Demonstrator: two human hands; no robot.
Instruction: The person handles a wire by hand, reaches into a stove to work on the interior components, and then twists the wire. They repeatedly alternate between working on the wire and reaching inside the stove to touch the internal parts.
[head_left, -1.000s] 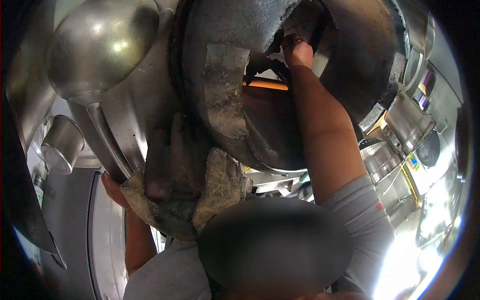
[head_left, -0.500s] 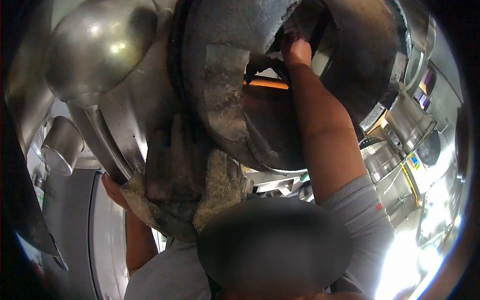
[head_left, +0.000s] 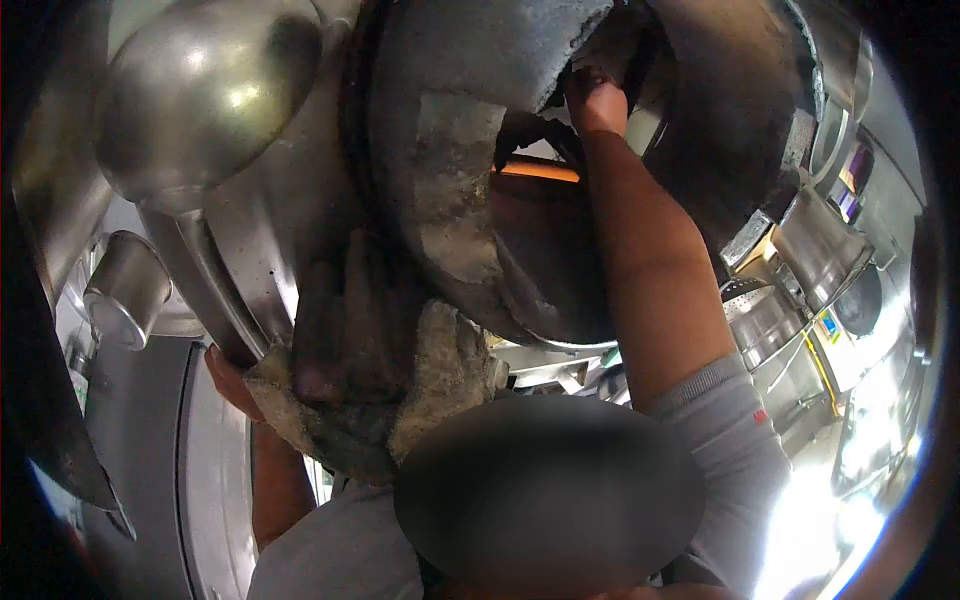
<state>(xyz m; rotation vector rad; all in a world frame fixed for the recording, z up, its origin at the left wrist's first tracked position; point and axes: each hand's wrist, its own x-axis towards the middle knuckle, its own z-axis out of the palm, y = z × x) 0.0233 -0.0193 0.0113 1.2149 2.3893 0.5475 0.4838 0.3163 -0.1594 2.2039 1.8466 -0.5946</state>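
Observation:
At the lower left, my left hand (head_left: 232, 386) shows only by its edge, fingers curled beside a worn, scorched cloth (head_left: 440, 365) that hides the rest. Next to it ends the handle of a big round-bowled metal ladle (head_left: 215, 100), its bowl at the upper left. My right hand (head_left: 602, 105) is closed and reaches into a ragged opening in a large dark, soot-stained round metal vessel (head_left: 460, 200). What those fingers grip, I cannot tell. An orange strip (head_left: 540, 170) shows through the opening, left of the right wrist.
A metal cup (head_left: 128, 290) is at the left, above a grey steel cabinet (head_left: 135, 440). Steel pots (head_left: 820, 240) and a perforated strainer (head_left: 745, 290) stand at the right, beside my right arm. A dark blurred oval (head_left: 550, 495) covers the bottom centre.

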